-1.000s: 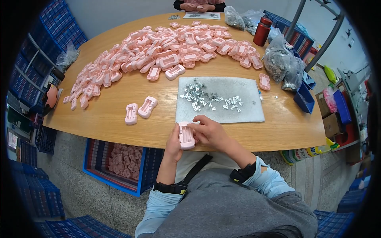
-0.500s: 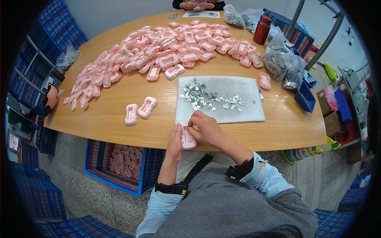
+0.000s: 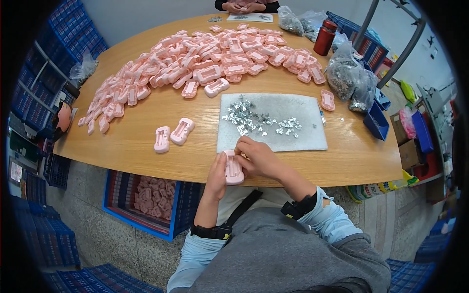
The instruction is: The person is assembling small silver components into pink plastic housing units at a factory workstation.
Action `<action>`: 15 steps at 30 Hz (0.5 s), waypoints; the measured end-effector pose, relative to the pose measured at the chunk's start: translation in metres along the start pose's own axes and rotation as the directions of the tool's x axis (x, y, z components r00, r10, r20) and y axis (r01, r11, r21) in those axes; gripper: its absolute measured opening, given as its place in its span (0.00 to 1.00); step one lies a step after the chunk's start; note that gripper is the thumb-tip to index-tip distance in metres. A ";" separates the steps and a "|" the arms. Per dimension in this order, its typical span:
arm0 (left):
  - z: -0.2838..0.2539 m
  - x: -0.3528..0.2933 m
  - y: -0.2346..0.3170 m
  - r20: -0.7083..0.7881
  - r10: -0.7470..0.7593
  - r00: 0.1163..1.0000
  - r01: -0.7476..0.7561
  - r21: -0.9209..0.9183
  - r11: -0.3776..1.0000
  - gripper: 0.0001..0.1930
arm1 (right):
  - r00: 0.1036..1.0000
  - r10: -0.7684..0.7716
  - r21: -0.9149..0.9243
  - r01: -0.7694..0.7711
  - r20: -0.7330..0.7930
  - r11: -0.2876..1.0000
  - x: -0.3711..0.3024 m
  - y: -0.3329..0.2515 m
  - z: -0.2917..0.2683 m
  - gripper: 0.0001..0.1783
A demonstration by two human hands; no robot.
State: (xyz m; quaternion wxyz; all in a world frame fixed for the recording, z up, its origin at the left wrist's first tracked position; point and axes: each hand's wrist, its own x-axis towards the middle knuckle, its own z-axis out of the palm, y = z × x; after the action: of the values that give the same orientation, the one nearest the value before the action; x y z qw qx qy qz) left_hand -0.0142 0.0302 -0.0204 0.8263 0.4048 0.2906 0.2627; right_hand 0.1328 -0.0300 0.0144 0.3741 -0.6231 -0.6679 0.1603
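My left hand [image 3: 216, 177] is closed round the left side of a pink plastic housing [image 3: 234, 172], which is held upright at the table's near edge with its slotted hollow facing me. The fingers of my right hand [image 3: 256, 157] are bent and pressed into the upper right of that housing; whether a small part is between them is hidden. Just beyond lies a white foam mat [image 3: 298, 110] with a scatter of small silvery metal clips [image 3: 244, 115]. To the left, two more pink housings [image 3: 182, 131] lie side by side on the wooden table [image 3: 132, 151].
A large heap of pink housings [image 3: 195, 63] spreads across the far table. At the right stand a red bottle [image 3: 325, 38], bags of metal parts [image 3: 344, 73] and a blue bin [image 3: 376, 122]. Below the left edge is a blue crate [image 3: 141, 225] of housings. Another person's hands [image 3: 242, 8] work opposite.
Both hands stay on the same housing. The right hand's fingers have shifted only slightly against it, and the whole view has moved a little.
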 end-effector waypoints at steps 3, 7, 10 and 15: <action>-0.003 0.002 -0.005 0.000 0.026 1.000 -0.026 0.043 0.999 0.16 | 0.999 0.029 0.023 -0.030 0.039 0.999 0.000 0.000 -0.001 0.06; 0.000 0.001 -0.006 -0.026 0.081 0.996 -0.078 0.092 0.993 0.16 | 1.000 0.018 -0.056 -0.018 -0.006 0.998 -0.002 -0.002 0.004 0.06; 0.001 0.001 -0.008 -0.060 0.152 0.986 -0.142 0.152 0.978 0.16 | 0.996 0.041 -0.047 -0.045 -0.073 0.998 -0.004 -0.005 0.007 0.06; 0.003 0.000 -0.005 -0.055 0.112 0.992 -0.107 0.097 0.990 0.16 | 0.993 0.007 0.011 -0.006 -0.119 1.000 -0.006 -0.001 0.009 0.06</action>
State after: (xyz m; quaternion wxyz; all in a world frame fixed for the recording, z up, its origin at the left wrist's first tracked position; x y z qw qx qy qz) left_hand -0.0111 0.0263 -0.0234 0.7817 0.4503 0.3045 0.3057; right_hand 0.1257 -0.0333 0.0075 0.4161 -0.6317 -0.6415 0.1274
